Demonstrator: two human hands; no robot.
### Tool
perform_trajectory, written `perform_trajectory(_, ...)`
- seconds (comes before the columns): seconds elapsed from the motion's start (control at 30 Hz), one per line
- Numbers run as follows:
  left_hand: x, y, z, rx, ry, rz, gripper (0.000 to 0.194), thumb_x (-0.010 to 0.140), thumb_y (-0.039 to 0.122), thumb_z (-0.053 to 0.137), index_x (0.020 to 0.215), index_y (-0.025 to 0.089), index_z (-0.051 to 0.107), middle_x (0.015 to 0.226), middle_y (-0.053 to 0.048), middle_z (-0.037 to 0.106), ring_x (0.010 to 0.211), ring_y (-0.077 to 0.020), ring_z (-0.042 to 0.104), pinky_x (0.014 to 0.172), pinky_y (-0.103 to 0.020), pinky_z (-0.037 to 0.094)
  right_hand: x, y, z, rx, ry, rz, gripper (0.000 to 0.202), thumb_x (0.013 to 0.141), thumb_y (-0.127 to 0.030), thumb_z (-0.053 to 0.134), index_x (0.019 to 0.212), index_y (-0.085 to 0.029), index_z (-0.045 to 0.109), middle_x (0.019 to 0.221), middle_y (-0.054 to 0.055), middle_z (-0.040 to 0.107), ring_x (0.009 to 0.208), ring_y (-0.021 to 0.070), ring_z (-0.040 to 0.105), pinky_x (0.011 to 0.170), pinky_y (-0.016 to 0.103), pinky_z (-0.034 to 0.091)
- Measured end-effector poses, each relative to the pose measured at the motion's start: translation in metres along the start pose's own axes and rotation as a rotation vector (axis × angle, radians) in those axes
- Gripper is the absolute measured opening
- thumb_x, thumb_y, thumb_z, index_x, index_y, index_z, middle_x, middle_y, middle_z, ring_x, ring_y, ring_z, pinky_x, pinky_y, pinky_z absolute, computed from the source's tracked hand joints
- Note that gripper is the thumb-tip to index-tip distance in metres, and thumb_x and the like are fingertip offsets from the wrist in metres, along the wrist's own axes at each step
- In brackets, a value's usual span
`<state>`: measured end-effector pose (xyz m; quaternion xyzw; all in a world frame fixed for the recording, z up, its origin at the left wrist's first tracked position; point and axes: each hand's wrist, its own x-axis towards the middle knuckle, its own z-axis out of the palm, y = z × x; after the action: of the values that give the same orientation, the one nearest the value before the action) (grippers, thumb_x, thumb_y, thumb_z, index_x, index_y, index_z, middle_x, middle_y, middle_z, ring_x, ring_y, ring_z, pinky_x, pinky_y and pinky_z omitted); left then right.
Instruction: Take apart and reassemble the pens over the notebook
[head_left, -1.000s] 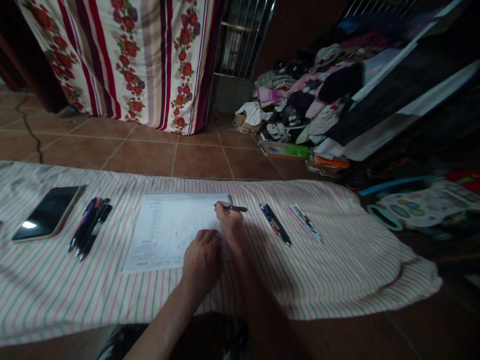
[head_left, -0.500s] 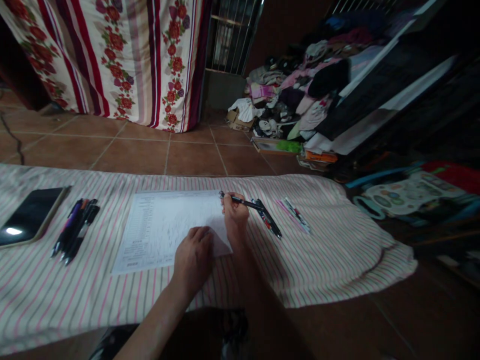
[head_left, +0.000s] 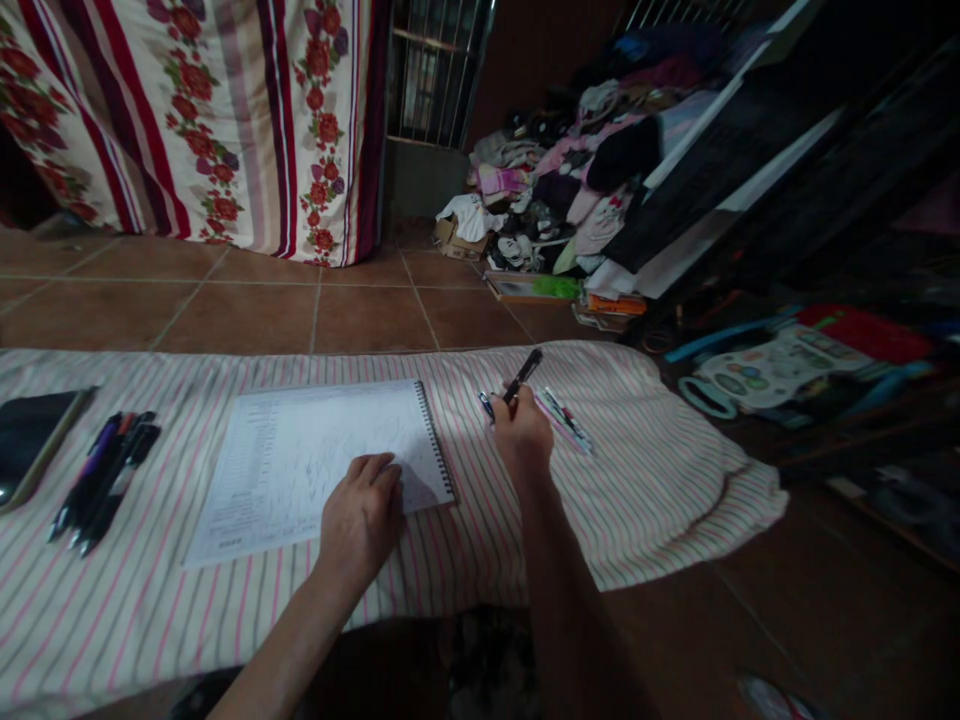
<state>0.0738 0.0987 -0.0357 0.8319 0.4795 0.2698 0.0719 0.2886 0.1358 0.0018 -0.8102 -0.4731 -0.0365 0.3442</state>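
Note:
My right hand (head_left: 525, 435) grips a black pen (head_left: 523, 374), which points up and away. It is just right of the notebook, over other pens (head_left: 487, 404) that it mostly hides. My left hand (head_left: 362, 510) rests on the lower right of a spiral notebook (head_left: 300, 440) with a printed page. Its fingers are curled together; a small bluish bit shows at the fingertips, too small to name. To the right of my right hand lie slim pens (head_left: 566, 420), pink and white.
A striped cloth (head_left: 652, 480) covers the low surface. Several dark pens (head_left: 105, 480) lie at the left, beside a phone (head_left: 37, 435). Beyond the tiled floor hang a floral curtain (head_left: 247, 120) and, right of it, a heap of clothes (head_left: 555, 190).
My right hand has moved right with the black pen, off the notebook's edge to the pens beside it. The spiral binding now shows. My left hand stays on the page; the view has turned right.

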Motion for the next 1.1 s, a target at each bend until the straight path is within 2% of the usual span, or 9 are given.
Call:
perform_trajectory(0.1,0.000,0.002,-0.001,0.012,-0.010,-0.006,0.021,0.086,0.014,0.047,0.095,0.015,0.066,0.108,-0.008,0.067,0.100,-0.0248,0.056,0.081,-0.039,0.055,0.005,0.014,-0.017,-0.078,0.014,0.119,0.044,0.081,-0.034,0.057,0.120,-0.015,0.052,0.081,0.005,0.069,0.076,0.0212,0.061,0.062,0.027,0.035)
perform_trajectory(0.2,0.000,0.004,-0.003,0.028,-0.023,-0.008,0.021,0.085,0.014,0.047,0.095,0.015,0.066,0.109,-0.009,0.066,0.101,-0.0245,0.056,0.083,-0.039,0.054,0.008,0.027,-0.029,-0.140,0.019,0.213,0.043,0.079,-0.038,0.059,0.118,-0.020,0.055,0.084,0.004,0.070,0.077,0.0213,0.061,0.061,0.028,0.034)
perform_trajectory(0.33,0.000,0.006,-0.005,0.048,-0.034,0.008,0.022,0.084,0.014,0.048,0.096,0.015,0.066,0.109,-0.009,0.066,0.101,-0.0240,0.055,0.084,-0.038,0.054,0.009,0.048,-0.031,-0.235,-0.079,0.209,0.030,0.081,-0.041,0.054,0.103,-0.024,0.067,0.091,0.006,0.070,0.079,0.0226,0.062,0.063,0.030,0.036)
perform_trajectory(0.47,0.000,0.007,-0.005,0.060,-0.019,-0.003,0.022,0.086,0.016,0.046,0.096,0.015,0.066,0.108,-0.009,0.066,0.099,-0.0240,0.055,0.083,-0.038,0.054,0.008,0.063,-0.026,-0.269,-0.150,0.212,0.032,0.081,-0.042,0.051,0.100,-0.026,0.071,0.087,0.007,0.071,0.078,0.0231,0.062,0.061,0.031,0.039)
perform_trajectory(0.7,0.001,0.010,-0.004,0.079,-0.019,-0.034,0.023,0.086,0.018,0.046,0.095,0.015,0.067,0.107,-0.008,0.067,0.098,-0.0241,0.056,0.081,-0.037,0.054,0.008,0.069,-0.022,-0.297,-0.276,0.240,0.031,0.079,-0.044,0.051,0.096,-0.029,0.072,0.086,0.005,0.071,0.075,0.0209,0.063,0.059,0.028,0.039)
perform_trajectory(1.1,0.001,0.008,-0.004,0.069,-0.026,-0.030,0.023,0.086,0.017,0.046,0.096,0.015,0.067,0.108,-0.008,0.067,0.100,-0.0245,0.056,0.083,-0.038,0.053,0.008,0.070,-0.017,-0.238,-0.318,0.235,0.033,0.080,-0.037,0.049,0.103,-0.028,0.071,0.095,0.006,0.071,0.081,0.0228,0.064,0.065,0.032,0.044)
